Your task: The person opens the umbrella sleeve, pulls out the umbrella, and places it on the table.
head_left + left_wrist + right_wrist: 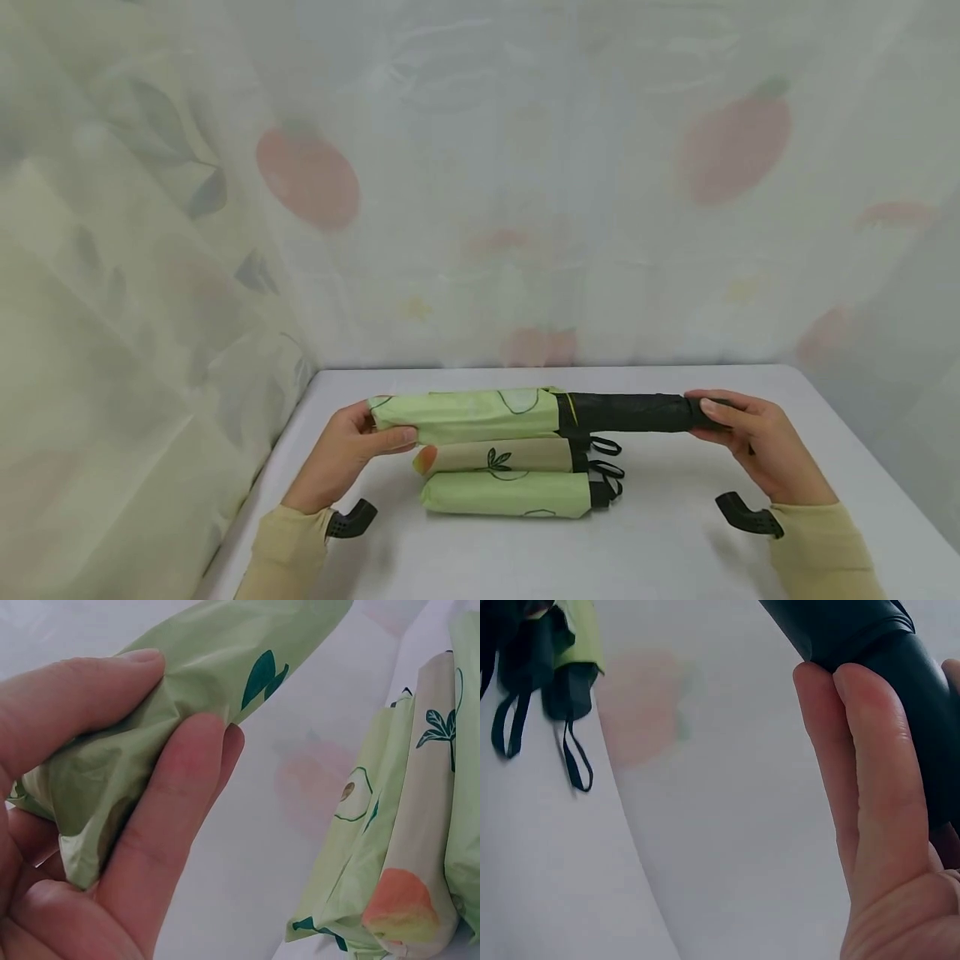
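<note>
Both hands hold a long folding umbrella (pixel 622 412) level above the table, its left part in light green printed fabric (pixel 465 417), its right part black. My left hand (pixel 352 446) pinches the green end between thumb and fingers; the fabric creases there in the left wrist view. At the other end, my right hand (pixel 757 433) grips the dark cylindrical tip, with two fingers laid along it in the right wrist view. Just below lie a beige umbrella (pixel 525 457) and a light green umbrella (pixel 510 494). Another green umbrella (pixel 352 802) is mostly hidden in the head view.
Black wrist loops (pixel 606 469) stick out at the right ends of the lying umbrellas. The white table (pixel 660 542) meets a pale printed curtain (pixel 525 167) at the back and sides. A black curved piece (pixel 352 520) sits at each wrist.
</note>
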The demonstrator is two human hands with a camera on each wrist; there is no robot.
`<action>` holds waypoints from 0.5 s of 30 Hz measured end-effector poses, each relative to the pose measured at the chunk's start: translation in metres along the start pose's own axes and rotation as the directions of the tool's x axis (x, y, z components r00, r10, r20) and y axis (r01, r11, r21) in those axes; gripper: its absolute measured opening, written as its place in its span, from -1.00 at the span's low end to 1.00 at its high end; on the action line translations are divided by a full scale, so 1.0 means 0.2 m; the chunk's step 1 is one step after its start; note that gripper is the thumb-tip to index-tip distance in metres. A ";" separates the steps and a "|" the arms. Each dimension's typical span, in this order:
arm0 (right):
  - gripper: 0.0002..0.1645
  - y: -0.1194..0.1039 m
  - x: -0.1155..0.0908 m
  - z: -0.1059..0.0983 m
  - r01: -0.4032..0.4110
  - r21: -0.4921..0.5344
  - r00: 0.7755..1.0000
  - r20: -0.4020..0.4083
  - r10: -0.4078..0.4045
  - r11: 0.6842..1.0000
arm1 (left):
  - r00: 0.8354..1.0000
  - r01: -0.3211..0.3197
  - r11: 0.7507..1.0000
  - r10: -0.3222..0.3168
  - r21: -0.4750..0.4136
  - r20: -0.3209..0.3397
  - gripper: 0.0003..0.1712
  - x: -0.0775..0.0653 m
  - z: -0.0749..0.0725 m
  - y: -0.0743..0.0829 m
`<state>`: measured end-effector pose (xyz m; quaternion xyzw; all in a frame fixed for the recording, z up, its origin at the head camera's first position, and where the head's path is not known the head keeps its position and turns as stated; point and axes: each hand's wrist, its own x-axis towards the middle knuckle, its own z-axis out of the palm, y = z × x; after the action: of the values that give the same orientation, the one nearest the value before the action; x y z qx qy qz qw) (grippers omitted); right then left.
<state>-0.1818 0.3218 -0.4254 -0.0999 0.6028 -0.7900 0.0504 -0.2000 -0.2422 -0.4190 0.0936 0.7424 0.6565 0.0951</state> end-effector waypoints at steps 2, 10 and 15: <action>-0.59 -0.01 -0.02 -0.04 0.008 0.023 1.000 0.006 -0.008 1.000 | 1.000 -0.003 1.000 0.003 0.000 0.005 -0.48 0.00 -0.01 0.01; -0.49 -0.05 -0.05 -0.28 -0.001 0.108 1.000 0.019 -0.001 0.994 | 1.000 0.018 0.998 -0.017 0.055 -0.024 -0.50 -0.05 0.01 0.02; -0.48 -0.05 -0.05 -0.40 -0.029 0.144 0.999 -0.022 0.032 0.989 | 0.995 0.073 0.997 -0.075 0.032 0.072 -0.42 -0.12 0.07 -0.01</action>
<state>-0.1891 0.4024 -0.4374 -0.0771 0.5466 -0.8315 0.0622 -0.1738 -0.2346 -0.4228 0.0916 0.7508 0.6378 0.1451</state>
